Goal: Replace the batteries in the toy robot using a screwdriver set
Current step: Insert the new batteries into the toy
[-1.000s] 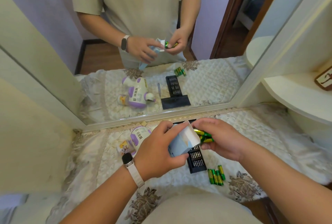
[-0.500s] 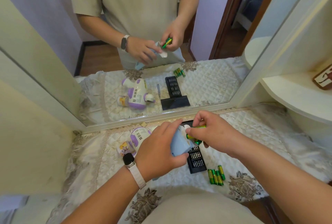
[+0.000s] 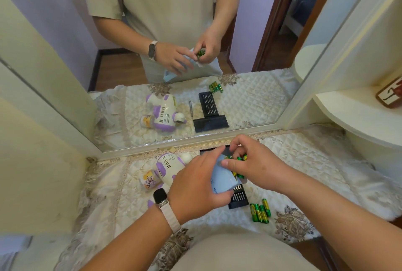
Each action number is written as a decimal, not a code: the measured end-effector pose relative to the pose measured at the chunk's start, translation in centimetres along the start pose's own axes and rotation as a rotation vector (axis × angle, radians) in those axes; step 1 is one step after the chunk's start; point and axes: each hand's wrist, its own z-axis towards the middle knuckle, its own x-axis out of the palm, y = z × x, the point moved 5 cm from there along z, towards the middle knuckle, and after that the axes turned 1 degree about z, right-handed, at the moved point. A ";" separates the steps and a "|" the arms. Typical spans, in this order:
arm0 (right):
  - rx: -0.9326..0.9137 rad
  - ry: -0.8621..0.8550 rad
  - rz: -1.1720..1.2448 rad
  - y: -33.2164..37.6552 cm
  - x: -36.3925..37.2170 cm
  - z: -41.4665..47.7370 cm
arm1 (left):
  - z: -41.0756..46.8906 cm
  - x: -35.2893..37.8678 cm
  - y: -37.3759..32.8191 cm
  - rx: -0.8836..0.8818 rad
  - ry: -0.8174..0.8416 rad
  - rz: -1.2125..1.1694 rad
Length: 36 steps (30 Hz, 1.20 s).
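My left hand point(image 3: 199, 186) grips a light blue battery box point(image 3: 224, 180) above the table. My right hand point(image 3: 253, 163) pinches green and gold batteries point(image 3: 240, 158) at the box's open top. Several more green batteries point(image 3: 260, 212) lie loose on the cloth to the right. A white and purple toy robot point(image 3: 168, 166) lies on its side at the left, partly hidden by my left hand. The black screwdriver bit tray point(image 3: 239, 199) sits under my hands, mostly covered.
A large mirror point(image 3: 250, 101) stands right behind the table and reflects a person, the toy, the bit case and a screwdriver. A quilted cream cloth point(image 3: 304, 162) covers the table. A white curved shelf point(image 3: 359, 116) juts out at the right.
My right hand has moved from beside the box to over its open top, with the batteries now bunched at the opening. My left hand has tipped the box a little more upright.
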 end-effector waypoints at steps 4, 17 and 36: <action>-0.021 0.016 -0.051 0.5 -0.1 0.0 | -0.4 0.0 0.1 -0.012 -0.018 -0.040; 0.101 0.029 0.067 -0.6 -0.2 -0.5 | -0.2 0.5 0.4 -0.068 -0.007 -0.051; 0.186 -0.251 0.485 -1.0 0.2 0.0 | 0.1 1.3 -0.1 -0.116 0.031 -0.074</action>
